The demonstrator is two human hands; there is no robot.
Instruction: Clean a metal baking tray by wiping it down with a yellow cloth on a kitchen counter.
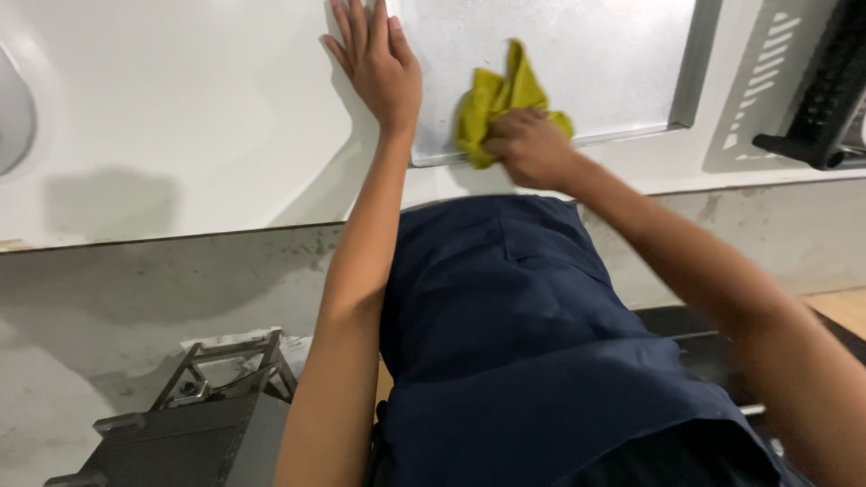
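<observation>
My right hand (528, 144) is closed on a crumpled yellow-green cloth (499, 99) and presses it against the lower left corner of a flat grey metal panel (595, 54) set in a white counter. My left hand (377, 59) lies flat with fingers spread on the white counter (180, 117), right beside the panel's left edge. It holds nothing. My dark blue shirt fills the middle of the view below both arms.
A black slatted object (825, 99) sits at the right end of the counter, next to a row of vent slots (758, 81). Below the counter edge is a stained grey wall. A grey metal frame (207, 397) stands at lower left.
</observation>
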